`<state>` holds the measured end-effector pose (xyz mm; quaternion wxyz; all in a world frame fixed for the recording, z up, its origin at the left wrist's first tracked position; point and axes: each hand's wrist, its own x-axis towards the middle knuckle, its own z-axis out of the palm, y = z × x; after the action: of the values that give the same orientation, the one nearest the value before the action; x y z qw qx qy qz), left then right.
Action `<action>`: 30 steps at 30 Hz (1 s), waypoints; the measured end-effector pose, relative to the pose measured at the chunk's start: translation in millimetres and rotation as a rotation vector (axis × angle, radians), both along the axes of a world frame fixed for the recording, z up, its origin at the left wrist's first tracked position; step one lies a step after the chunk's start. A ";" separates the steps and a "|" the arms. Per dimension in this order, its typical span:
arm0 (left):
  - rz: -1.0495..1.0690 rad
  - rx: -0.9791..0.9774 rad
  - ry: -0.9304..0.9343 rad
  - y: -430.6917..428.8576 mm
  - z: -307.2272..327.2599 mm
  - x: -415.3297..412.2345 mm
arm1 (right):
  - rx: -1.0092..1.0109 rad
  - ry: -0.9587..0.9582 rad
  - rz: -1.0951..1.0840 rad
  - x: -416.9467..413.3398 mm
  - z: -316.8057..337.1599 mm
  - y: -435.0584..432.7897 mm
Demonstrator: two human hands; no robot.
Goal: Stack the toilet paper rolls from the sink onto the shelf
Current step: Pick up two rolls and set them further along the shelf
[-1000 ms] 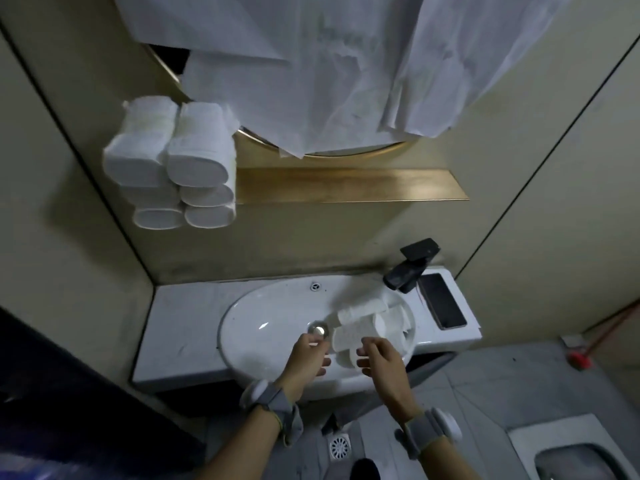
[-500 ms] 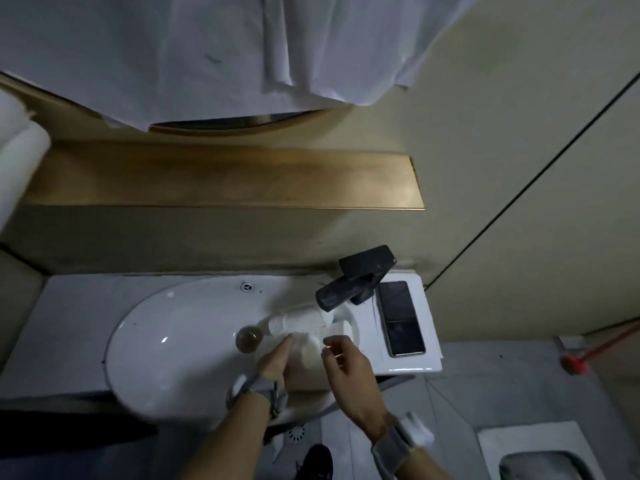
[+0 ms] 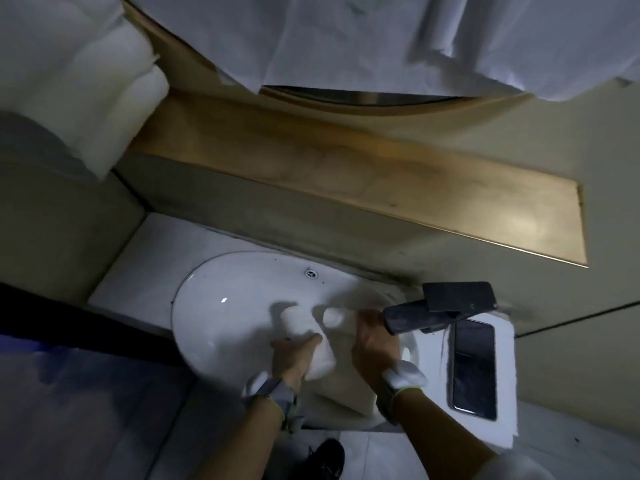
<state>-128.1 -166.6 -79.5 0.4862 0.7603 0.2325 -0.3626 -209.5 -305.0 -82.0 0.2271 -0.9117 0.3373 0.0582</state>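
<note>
In the white sink (image 3: 211, 306), my left hand (image 3: 294, 356) is wrapped around a white toilet paper roll (image 3: 320, 362) that lies tilted in the basin. My right hand (image 3: 374, 341) is closed over a second roll (image 3: 333, 317), whose round end pokes out to the left of my fingers. Any other rolls are hidden under my hands. The golden shelf (image 3: 381, 188) runs across the wall above the sink. A blurred stack of white rolls (image 3: 86, 98) sits at its left end.
A black faucet (image 3: 443, 306) juts over the basin's right side, just above my right hand. A dark phone (image 3: 474, 368) lies on the white counter to the right. White paper sheets (image 3: 346, 36) hang over the round mirror above the shelf.
The view has swung left and tilted, bringing the stacked rolls back into sight. Both hands have closed onto rolls in the basin, the right one reaching further in under the faucet.
</note>
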 end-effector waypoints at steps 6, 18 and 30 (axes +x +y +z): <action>0.032 -0.125 -0.106 27.7 27.8 14.3 | -0.377 0.273 0.227 3.7 12.7 0.1; 0.031 -0.473 -0.136 67.6 97.1 19.7 | 0.735 -0.385 -0.443 -4.5 103.7 80.6; -0.248 -0.769 -0.313 91.3 199.6 -0.8 | 1.079 -0.872 -0.611 -27.8 222.7 119.7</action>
<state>-128.9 -75.2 120.1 0.7164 0.5918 -0.0892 -0.3587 -237.3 -185.3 140.7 0.7606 -0.4805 0.3792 -0.2163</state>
